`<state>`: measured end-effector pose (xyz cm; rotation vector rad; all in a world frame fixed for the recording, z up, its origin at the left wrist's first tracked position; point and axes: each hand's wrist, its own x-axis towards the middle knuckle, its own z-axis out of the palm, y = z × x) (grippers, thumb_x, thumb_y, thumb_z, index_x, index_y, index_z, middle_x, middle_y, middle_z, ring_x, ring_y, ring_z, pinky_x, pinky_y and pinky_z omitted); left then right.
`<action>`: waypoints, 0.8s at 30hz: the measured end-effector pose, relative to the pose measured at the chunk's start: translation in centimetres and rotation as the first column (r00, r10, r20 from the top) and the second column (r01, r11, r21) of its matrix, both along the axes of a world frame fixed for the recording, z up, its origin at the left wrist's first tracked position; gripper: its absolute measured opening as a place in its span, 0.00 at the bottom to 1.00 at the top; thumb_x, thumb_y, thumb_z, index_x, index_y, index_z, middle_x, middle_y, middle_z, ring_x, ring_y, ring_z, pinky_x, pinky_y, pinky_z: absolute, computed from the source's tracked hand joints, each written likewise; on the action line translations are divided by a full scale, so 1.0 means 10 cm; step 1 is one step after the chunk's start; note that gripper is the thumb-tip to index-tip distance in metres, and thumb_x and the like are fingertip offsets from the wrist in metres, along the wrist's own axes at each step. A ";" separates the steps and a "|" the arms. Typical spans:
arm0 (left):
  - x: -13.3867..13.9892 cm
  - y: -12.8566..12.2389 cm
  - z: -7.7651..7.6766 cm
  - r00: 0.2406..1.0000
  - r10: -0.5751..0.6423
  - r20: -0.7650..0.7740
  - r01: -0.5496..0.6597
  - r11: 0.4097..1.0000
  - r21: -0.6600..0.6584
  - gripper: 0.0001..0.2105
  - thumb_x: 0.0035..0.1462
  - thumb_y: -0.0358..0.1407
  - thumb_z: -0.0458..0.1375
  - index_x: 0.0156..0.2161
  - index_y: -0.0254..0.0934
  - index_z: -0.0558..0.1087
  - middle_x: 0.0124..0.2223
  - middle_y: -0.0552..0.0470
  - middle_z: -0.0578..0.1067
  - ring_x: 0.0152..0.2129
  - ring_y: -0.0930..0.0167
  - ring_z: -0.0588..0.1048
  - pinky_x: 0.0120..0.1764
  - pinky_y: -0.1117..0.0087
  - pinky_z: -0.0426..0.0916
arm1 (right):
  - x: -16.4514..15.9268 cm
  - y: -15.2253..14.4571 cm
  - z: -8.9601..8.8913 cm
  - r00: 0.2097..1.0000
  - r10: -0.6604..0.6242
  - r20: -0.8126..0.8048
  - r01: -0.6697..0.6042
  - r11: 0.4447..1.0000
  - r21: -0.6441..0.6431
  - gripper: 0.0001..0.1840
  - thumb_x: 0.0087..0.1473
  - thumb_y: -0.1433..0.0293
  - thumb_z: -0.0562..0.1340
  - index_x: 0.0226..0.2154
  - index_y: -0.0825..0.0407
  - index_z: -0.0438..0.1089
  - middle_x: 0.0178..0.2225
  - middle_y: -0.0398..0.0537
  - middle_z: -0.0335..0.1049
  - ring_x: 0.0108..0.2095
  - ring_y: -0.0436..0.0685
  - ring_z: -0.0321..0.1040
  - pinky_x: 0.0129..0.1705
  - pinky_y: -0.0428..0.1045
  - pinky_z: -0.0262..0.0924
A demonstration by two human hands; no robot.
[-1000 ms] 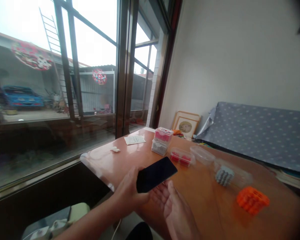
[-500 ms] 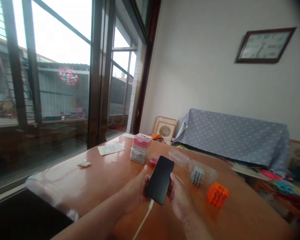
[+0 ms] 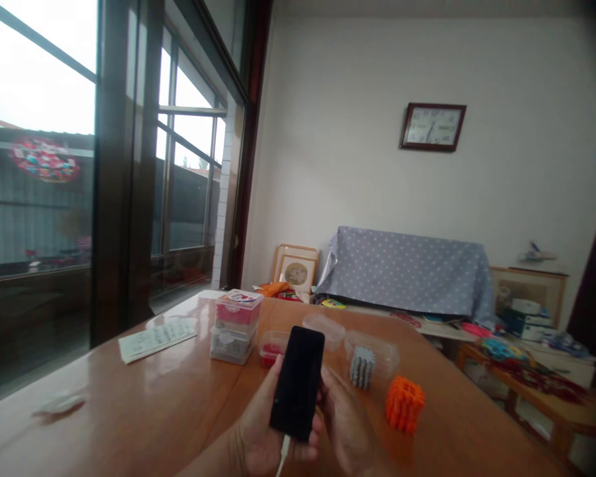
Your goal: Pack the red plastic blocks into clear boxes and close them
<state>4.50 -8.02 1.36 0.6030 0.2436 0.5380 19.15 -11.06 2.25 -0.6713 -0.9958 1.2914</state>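
Note:
A black smartphone (image 3: 298,384) with a dark screen is held upright above the table, tilted slightly, with a white charging cable (image 3: 283,452) plugged into its bottom end. My left hand (image 3: 258,424) is closed around its left side and back, and some fingertips show past the lower right edge. At the right edge, my right hand (image 3: 345,414) has its thumb alongside the phone; its other fingers are partly hidden. Just beyond the phone sits a clear tub with red pieces (image 3: 270,354). Right of it stand a grey block of small linked parts (image 3: 362,368) and an orange one (image 3: 404,404).
Two stacked clear boxes (image 3: 234,328) stand left of the phone, beside a printed paper (image 3: 156,339). Clear plastic lids or trays (image 3: 324,331) lie behind. A small white item (image 3: 59,404) rests at the left of the wooden table (image 3: 179,404). A cloth-covered piece (image 3: 407,271) stands at the wall.
My view has swung right and levelled, so the table things appear further left and lower. The phone stays in my hands; more left fingertips now show at its lower right edge.

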 end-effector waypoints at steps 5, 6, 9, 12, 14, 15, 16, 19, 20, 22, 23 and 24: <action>-0.03 0.10 -0.06 0.999 0.017 -0.052 -0.017 1.000 0.001 0.45 0.53 0.71 0.43 0.46 0.26 0.75 0.35 0.34 0.80 0.27 0.60 0.80 0.31 0.62 0.75 | -0.05 0.05 -0.09 0.982 0.168 -0.086 -0.169 0.986 -0.004 0.16 0.62 0.58 0.58 0.31 0.52 0.66 0.20 0.37 0.60 0.16 0.46 0.52 0.18 0.43 0.56; -0.03 0.11 -0.06 0.998 0.020 -0.063 -0.020 1.000 0.004 0.45 0.53 0.71 0.43 0.45 0.26 0.75 0.35 0.34 0.80 0.27 0.60 0.80 0.31 0.62 0.75 | -0.06 0.06 -0.10 0.976 0.195 -0.095 -0.197 0.980 -0.010 0.15 0.62 0.58 0.57 0.31 0.52 0.65 0.19 0.37 0.60 0.15 0.47 0.53 0.17 0.43 0.56; -0.05 0.13 -0.09 0.996 0.034 -0.080 -0.033 0.999 0.023 0.45 0.53 0.71 0.42 0.45 0.26 0.75 0.34 0.35 0.80 0.26 0.61 0.80 0.30 0.63 0.74 | -0.06 0.08 -0.12 0.956 0.270 -0.112 -0.274 0.961 -0.024 0.14 0.63 0.59 0.54 0.31 0.51 0.64 0.17 0.38 0.60 0.14 0.49 0.54 0.15 0.44 0.57; -0.06 0.14 -0.12 0.996 0.035 -0.078 -0.032 0.999 0.044 0.46 0.53 0.72 0.41 0.46 0.26 0.75 0.34 0.35 0.80 0.26 0.61 0.80 0.31 0.63 0.74 | -0.07 0.09 -0.12 0.944 0.290 -0.158 -0.297 0.954 -0.025 0.15 0.63 0.59 0.53 0.30 0.51 0.63 0.16 0.38 0.60 0.14 0.49 0.54 0.15 0.44 0.57; -0.06 0.14 -0.13 0.997 0.031 -0.072 -0.028 0.999 0.045 0.47 0.52 0.72 0.40 0.47 0.26 0.75 0.34 0.34 0.80 0.26 0.61 0.80 0.31 0.63 0.74 | -0.08 0.08 -0.11 0.939 0.293 -0.181 -0.303 0.952 -0.034 0.15 0.62 0.58 0.53 0.29 0.50 0.62 0.15 0.37 0.59 0.13 0.49 0.53 0.15 0.44 0.56; -0.06 0.14 -0.14 0.997 0.031 -0.069 -0.028 0.999 0.043 0.48 0.52 0.72 0.40 0.47 0.25 0.75 0.35 0.34 0.80 0.26 0.61 0.80 0.31 0.64 0.74 | -0.09 0.07 -0.11 0.935 0.299 -0.189 -0.312 0.949 -0.046 0.16 0.62 0.57 0.54 0.29 0.50 0.62 0.15 0.37 0.58 0.13 0.49 0.53 0.15 0.44 0.56; -0.06 0.13 -0.14 0.997 0.032 -0.065 -0.029 0.999 0.040 0.48 0.52 0.73 0.40 0.47 0.25 0.75 0.35 0.33 0.80 0.26 0.61 0.80 0.31 0.64 0.74 | -0.09 0.06 -0.10 0.931 0.308 -0.195 -0.325 0.944 -0.061 0.16 0.61 0.56 0.54 0.28 0.50 0.62 0.15 0.37 0.57 0.13 0.49 0.52 0.15 0.44 0.56; -0.06 0.13 -0.14 0.998 0.043 -0.054 -0.040 0.998 0.039 0.49 0.52 0.73 0.39 0.46 0.24 0.75 0.35 0.33 0.80 0.26 0.62 0.79 0.30 0.64 0.74 | -0.10 0.05 -0.08 0.920 0.327 -0.215 -0.353 0.930 -0.099 0.17 0.60 0.54 0.56 0.28 0.49 0.60 0.14 0.36 0.56 0.13 0.49 0.52 0.15 0.44 0.55; -0.05 0.13 -0.13 0.998 0.044 -0.053 -0.042 0.998 0.038 0.49 0.52 0.73 0.38 0.46 0.25 0.75 0.35 0.33 0.80 0.25 0.62 0.79 0.30 0.64 0.74 | -0.11 0.05 -0.08 0.918 0.329 -0.221 -0.358 0.928 -0.103 0.17 0.60 0.54 0.56 0.27 0.49 0.60 0.14 0.36 0.56 0.13 0.50 0.52 0.15 0.44 0.54; -0.05 0.12 -0.12 0.998 0.043 -0.052 -0.041 0.998 0.040 0.48 0.53 0.72 0.38 0.45 0.25 0.75 0.34 0.34 0.80 0.25 0.62 0.79 0.29 0.64 0.73 | -0.11 0.06 -0.09 0.915 0.333 -0.228 -0.363 0.926 -0.106 0.17 0.60 0.54 0.56 0.27 0.48 0.60 0.13 0.36 0.55 0.13 0.50 0.52 0.15 0.44 0.54; -0.05 0.12 -0.11 0.998 0.041 -0.049 -0.039 0.998 0.040 0.48 0.53 0.72 0.37 0.44 0.26 0.75 0.33 0.34 0.80 0.25 0.62 0.79 0.29 0.64 0.73 | -0.11 0.06 -0.09 0.917 0.329 -0.228 -0.360 0.926 -0.111 0.17 0.60 0.55 0.55 0.27 0.48 0.60 0.13 0.36 0.55 0.13 0.50 0.52 0.15 0.44 0.54; -0.05 0.12 -0.10 0.998 0.038 -0.047 -0.036 0.999 0.039 0.48 0.53 0.72 0.37 0.45 0.26 0.75 0.34 0.33 0.80 0.25 0.61 0.79 0.29 0.64 0.73 | -0.11 0.07 -0.10 0.920 0.321 -0.225 -0.353 0.928 -0.117 0.17 0.60 0.55 0.56 0.26 0.49 0.60 0.13 0.36 0.55 0.13 0.50 0.52 0.15 0.44 0.54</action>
